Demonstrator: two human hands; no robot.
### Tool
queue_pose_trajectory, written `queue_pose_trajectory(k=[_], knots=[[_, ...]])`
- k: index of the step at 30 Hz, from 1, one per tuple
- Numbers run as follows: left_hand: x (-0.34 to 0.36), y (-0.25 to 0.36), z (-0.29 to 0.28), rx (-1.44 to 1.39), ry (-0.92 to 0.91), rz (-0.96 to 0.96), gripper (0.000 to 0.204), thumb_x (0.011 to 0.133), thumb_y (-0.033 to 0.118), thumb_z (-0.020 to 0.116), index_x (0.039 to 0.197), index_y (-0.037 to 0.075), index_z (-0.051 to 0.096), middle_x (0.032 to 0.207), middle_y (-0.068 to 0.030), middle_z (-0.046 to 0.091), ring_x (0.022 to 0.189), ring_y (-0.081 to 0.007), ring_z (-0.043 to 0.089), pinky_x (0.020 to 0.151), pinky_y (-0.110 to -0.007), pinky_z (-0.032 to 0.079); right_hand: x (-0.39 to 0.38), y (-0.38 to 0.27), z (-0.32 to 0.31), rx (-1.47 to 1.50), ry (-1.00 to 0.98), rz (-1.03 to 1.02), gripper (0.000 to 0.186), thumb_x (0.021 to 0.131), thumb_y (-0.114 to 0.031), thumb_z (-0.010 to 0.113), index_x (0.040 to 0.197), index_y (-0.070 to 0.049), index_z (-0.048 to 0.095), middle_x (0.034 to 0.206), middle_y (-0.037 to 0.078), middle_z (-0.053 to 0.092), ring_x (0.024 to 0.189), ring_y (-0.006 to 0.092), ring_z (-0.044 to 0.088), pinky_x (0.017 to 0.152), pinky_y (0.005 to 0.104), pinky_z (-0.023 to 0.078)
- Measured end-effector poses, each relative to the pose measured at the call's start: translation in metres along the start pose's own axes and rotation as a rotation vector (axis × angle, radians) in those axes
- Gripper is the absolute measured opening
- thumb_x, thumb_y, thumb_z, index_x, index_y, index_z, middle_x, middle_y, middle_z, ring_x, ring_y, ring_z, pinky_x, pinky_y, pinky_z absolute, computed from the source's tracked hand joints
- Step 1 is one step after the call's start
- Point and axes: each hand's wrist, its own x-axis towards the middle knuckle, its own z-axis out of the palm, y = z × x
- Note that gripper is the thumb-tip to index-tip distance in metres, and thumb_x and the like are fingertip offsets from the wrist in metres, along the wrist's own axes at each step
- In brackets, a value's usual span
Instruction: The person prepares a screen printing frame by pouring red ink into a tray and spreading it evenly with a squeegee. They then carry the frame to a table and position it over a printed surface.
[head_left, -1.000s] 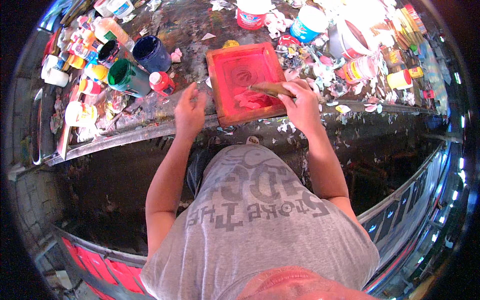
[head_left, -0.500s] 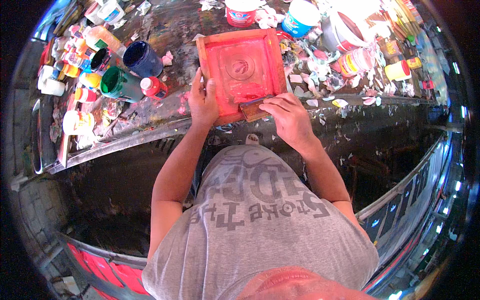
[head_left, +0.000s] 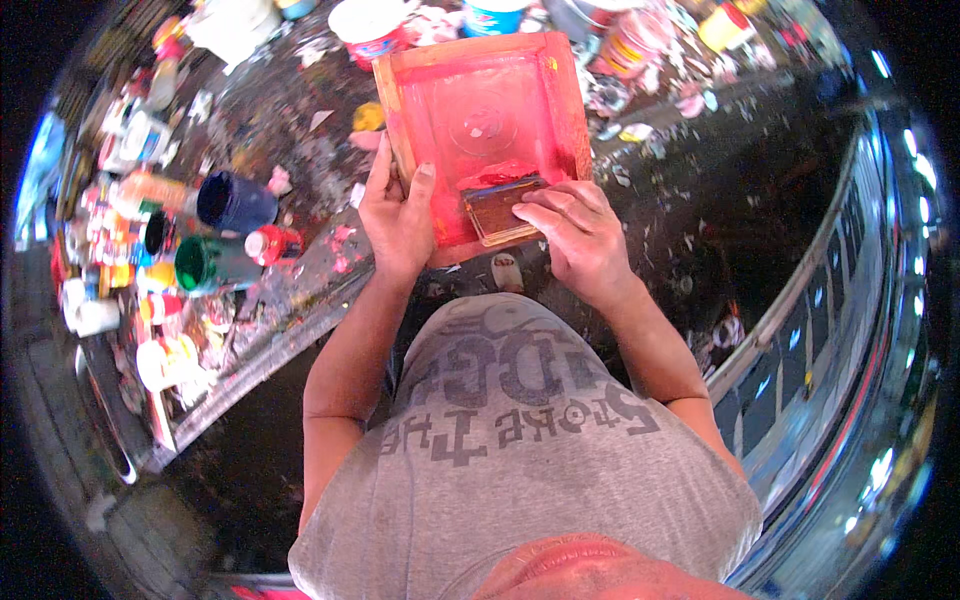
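A wooden screen-printing frame [head_left: 475, 51], stained red, is in front of me, with a faint round design on its mesh. My left hand [head_left: 400, 220] is closed on its left rail, thumb over the top and fingers beneath. My right hand [head_left: 582, 235] grips a wooden squeegee [head_left: 492, 213] that lies over the frame's near end. Thick red ink [head_left: 505, 168] sits along the far edge of the squeegee. Whatever is under the frame is hidden.
Left on the paint-stained bench stand a dark blue tub [head_left: 238, 203], a green tub [head_left: 215, 263] and a red bottle [head_left: 274, 245], with several more bottles. Beyond the frame are a white-and-red tub [head_left: 367, 22] and scattered scraps. The bench edge [head_left: 270, 375] runs slantwise at left.
The bench and its containers have swung round in view, the left ones nearer. The squeegee has shifted left along the frame's near end and shows more of its broad face.
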Motion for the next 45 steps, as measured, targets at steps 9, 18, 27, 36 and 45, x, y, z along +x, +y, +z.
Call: queue_pose_trajectory(k=[9,18,27,36,45], knots=[[-0.015,-0.013,0.082,-0.112,-0.360,-0.100,0.066,0.109,0.003,0.073,0.167,-0.010,0.045,0.156,-0.0159,0.065,0.135,-0.0198,0.066,0.116,-0.035,0.053,-0.079,-0.023,-0.065,-0.276,0.047,0.282,0.050,0.072,-0.005,0.078,0.122,-0.009,0.082,0.121,0.008,0.080,0.114,0.0336,0.073,0.098,0.0475,0.061],[-0.048,-0.019,0.201,-0.064,-0.588,-0.138,0.065,0.108,0.002,0.073,0.167,-0.010,0.046,0.161,-0.0138,0.062,0.139,-0.0180,0.062,0.117,-0.034,0.051,-0.148,-0.006,-0.141,-0.407,0.181,0.409,0.049,0.074,-0.010,0.076,0.122,-0.009,0.082,0.121,0.008,0.079,0.111,0.0321,0.073,0.093,0.0467,0.061],[-0.078,-0.039,0.338,-0.009,-0.744,-0.081,0.068,0.109,0.002,0.073,0.169,-0.009,0.042,0.157,-0.0157,0.064,0.130,-0.0163,0.067,0.111,-0.032,0.055,-0.218,0.032,-0.227,-0.460,0.153,0.487,0.052,0.068,-0.006,0.075,0.120,-0.003,0.081,0.119,0.012,0.080,0.110,0.0338,0.074,0.095,0.0457,0.060],[-0.118,-0.065,0.457,0.005,-0.916,-0.082,0.066,0.108,0.002,0.074,0.167,-0.008,0.046,0.156,-0.0151,0.065,0.130,-0.0170,0.068,0.111,-0.033,0.055,-0.277,0.070,-0.276,-0.490,0.236,0.609,0.055,0.068,-0.001,0.075,0.122,-0.004,0.082,0.122,0.013,0.080,0.111,0.0339,0.074,0.095,0.0466,0.061],[-0.144,-0.088,0.575,-0.025,-1.223,-0.142,0.066,0.108,-0.001,0.070,0.169,-0.007,0.044,0.154,-0.0135,0.067,0.132,-0.0157,0.067,0.112,-0.032,0.055,-0.314,0.089,-0.306,-0.757,0.390,0.808,0.042,0.078,-0.014,0.076,0.118,-0.005,0.083,0.119,0.010,0.081,0.108,0.0305,0.074,0.092,0.0447,0.061]])
